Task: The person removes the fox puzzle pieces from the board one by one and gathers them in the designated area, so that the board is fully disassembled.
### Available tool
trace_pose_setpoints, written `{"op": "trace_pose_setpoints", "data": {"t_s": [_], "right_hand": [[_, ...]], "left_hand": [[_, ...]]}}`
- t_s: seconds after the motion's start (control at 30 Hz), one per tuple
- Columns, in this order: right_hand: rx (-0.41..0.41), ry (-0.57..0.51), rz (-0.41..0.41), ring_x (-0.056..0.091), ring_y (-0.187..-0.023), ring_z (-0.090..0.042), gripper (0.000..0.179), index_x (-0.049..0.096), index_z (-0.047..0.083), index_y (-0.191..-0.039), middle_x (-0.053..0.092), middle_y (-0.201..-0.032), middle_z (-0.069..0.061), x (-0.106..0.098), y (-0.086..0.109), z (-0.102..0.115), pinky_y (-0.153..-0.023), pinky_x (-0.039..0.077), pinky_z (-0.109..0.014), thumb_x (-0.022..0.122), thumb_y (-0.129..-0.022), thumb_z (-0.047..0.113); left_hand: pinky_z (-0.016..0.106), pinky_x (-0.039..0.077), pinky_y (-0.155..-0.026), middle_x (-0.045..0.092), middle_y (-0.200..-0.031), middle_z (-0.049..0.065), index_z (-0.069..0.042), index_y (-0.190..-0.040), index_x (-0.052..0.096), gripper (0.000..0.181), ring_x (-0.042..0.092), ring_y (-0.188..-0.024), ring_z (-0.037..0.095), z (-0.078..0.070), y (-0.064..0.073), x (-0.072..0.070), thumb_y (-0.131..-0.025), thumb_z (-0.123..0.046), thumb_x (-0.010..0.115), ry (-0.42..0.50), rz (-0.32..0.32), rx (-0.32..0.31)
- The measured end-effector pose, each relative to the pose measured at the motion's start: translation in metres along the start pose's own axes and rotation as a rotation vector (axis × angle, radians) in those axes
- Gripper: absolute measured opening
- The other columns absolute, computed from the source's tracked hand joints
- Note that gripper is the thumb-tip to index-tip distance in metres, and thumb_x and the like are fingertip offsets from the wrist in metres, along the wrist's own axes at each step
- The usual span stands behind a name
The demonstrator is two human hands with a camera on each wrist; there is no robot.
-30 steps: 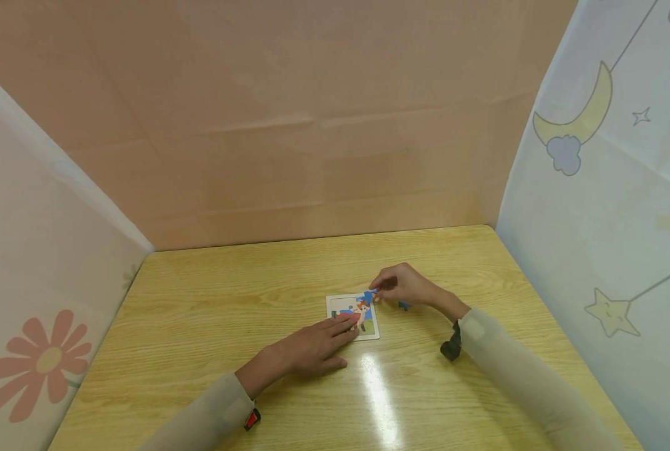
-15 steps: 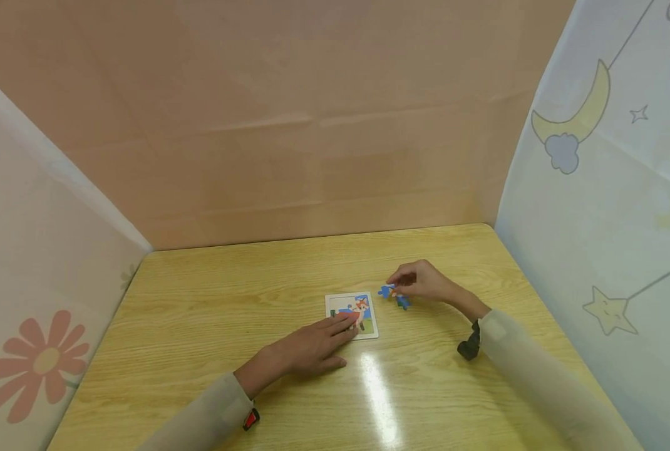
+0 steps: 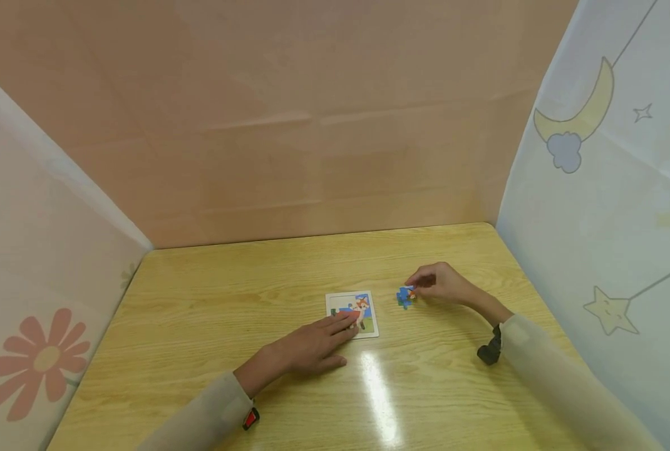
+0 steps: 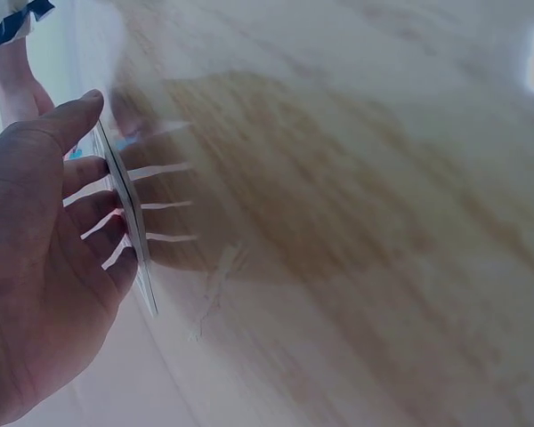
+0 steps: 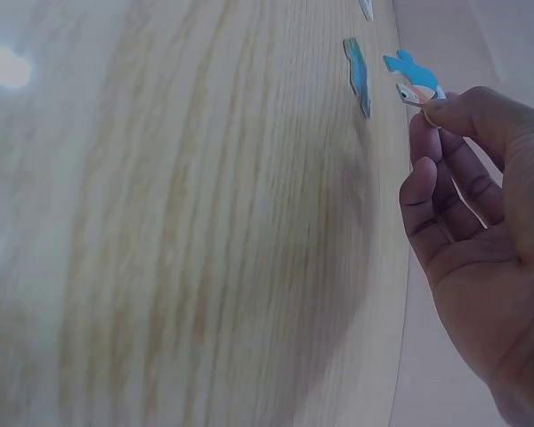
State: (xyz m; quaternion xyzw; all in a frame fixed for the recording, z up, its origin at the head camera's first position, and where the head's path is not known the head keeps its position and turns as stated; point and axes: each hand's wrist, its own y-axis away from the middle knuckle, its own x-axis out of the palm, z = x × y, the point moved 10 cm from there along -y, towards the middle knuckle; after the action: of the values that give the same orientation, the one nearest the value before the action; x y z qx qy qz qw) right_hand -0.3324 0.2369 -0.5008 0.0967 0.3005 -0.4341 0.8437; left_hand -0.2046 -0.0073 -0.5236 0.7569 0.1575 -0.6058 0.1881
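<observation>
My left hand (image 3: 319,344) lies with straight fingers over the lower left of a small square jigsaw puzzle tray (image 3: 340,302). In the left wrist view its fingers (image 4: 93,209) reach over the tray's edge (image 4: 132,206). The tray has a white border and shows a fox picture at its right; the left hand hides part of it. To the right, my right hand (image 3: 448,286) pinches a blue, orange and white puzzle piece (image 5: 418,78) between thumb and fingertips. Close by that piece, a blue-green puzzle piece (image 5: 360,78) lies on the table.
A wood-grain table (image 3: 228,288) carries the tray and pieces. Behind it stands a plain peach backdrop (image 3: 312,156). Printed cloth walls flank both sides, with a flower (image 3: 47,360) on the left and a moon (image 3: 585,119) on the right.
My right hand has carried the pinched puzzle piece from the tray's upper right corner rightward, to beside the loose blue-green piece. My left hand has stayed on the tray.
</observation>
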Motion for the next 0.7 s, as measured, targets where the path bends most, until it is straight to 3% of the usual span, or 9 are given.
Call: {"op": "trace_pose_setpoints", "data": {"t_s": [0.7], "right_hand": [[0.021, 0.008, 0.018, 0.077, -0.099, -0.024, 0.018, 0.078, -0.004, -0.113, 0.077, -0.109, -0.021, -0.016, 0.029, -0.011, -0.084, 0.062, -0.022, 0.075, -0.095, -0.005]], "left_hand": [[0.040, 0.023, -0.131, 0.016, -0.178, 0.009, -0.009, -0.167, 0.032, 0.066, 0.017, -0.164, 0.024, 0.001, 0.000, -0.001, -0.113, -0.042, 0.051, 0.013, -0.014, -0.003]]}}
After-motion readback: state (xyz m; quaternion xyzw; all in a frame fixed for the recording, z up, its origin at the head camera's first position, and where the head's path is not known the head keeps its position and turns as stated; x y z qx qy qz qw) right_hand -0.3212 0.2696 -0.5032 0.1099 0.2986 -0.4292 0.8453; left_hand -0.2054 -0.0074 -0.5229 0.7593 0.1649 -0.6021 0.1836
